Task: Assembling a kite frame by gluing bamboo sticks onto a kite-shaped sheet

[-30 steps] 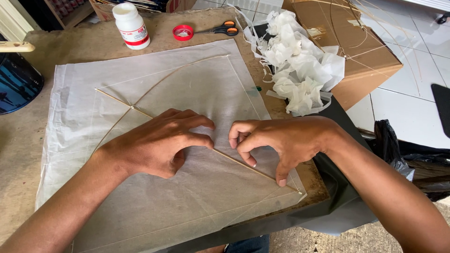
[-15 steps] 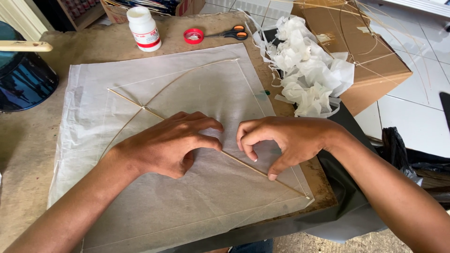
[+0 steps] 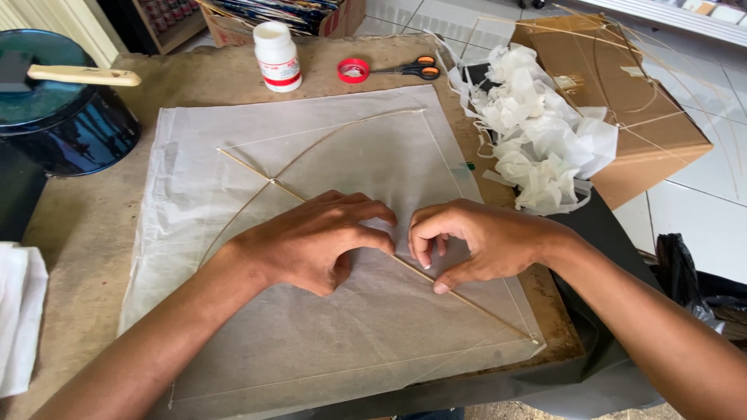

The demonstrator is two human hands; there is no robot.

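A kite of thin white paper [image 3: 334, 155] lies flat on a worn brown table [image 3: 85, 233]. A straight thin stick [image 3: 249, 169] crosses it diagonally and a bowed stick [image 3: 342, 131] arcs over it. My left hand [image 3: 311, 241] presses palm down on the paper over the straight stick near the kite's middle. My right hand [image 3: 475, 237] rests just to its right, fingertips curled down onto the same stick and paper. The two hands nearly touch.
At the table's back stand a white glue bottle [image 3: 277, 54], a red tape roll [image 3: 353, 70] and orange-handled scissors [image 3: 412, 70]. Crumpled white paper [image 3: 545, 140] lies beside a cardboard box [image 3: 630, 101] at right. A dark blue pot [image 3: 62, 124] sits at left.
Both hands have stayed pressed on the stick and paper, the fingertips shifting slightly. The view has drifted a little, so the table contents sit lower and further right in the frame.
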